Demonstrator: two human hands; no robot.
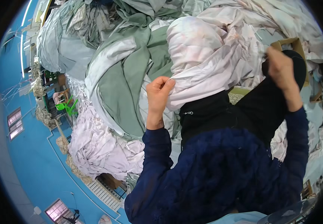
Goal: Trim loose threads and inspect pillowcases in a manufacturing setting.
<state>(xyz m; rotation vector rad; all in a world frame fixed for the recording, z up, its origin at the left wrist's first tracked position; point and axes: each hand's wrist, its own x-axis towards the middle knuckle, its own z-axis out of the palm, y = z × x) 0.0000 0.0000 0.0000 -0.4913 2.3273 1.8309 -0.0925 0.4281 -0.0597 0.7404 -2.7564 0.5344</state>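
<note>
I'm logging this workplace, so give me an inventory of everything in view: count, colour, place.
Draped cloth: one, pinkish white, over the left leg
Green cloth: one spread, green with white parts, left of the draped cloth
Grey-green heap: one, pale grey-green, upper left
Lilac heap: one, pale lilac, lower left
Box: one, yellowish brown, behind the right knee
Patterned panel: one, yellow-green, between the legs
Plastic item: one, bright green, far left
Windows: two, pinkish panes, left rim
Smaller background items: uncounted, too unclear
Trousers: one pair, black, centre
Sleeves: two, dark blue, lower half
Left hand: one, bare, pinching the draped cloth
Right hand: one, bare, blurred, near the right knee
</note>
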